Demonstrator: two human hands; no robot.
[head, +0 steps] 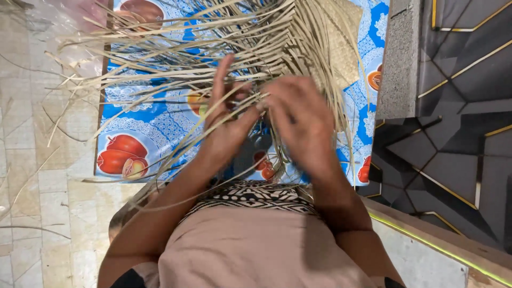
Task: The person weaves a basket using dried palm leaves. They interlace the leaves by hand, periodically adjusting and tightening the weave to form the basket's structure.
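A half-woven mat of pale dried leaf strips lies across a blue cloth printed with red fruit. Many loose strips fan out from its woven edge toward the left. My left hand is raised among the strips with fingers spread, several strips running between its fingers and across its palm. My right hand is curled beside it, fingers pinched on strips near the woven edge. Both hands touch at the fingertips over the strips.
A tiled floor with stray strips lies to the left. A grey concrete block and a dark surface with gold lines stand to the right. My lap in beige cloth with a patterned band fills the bottom.
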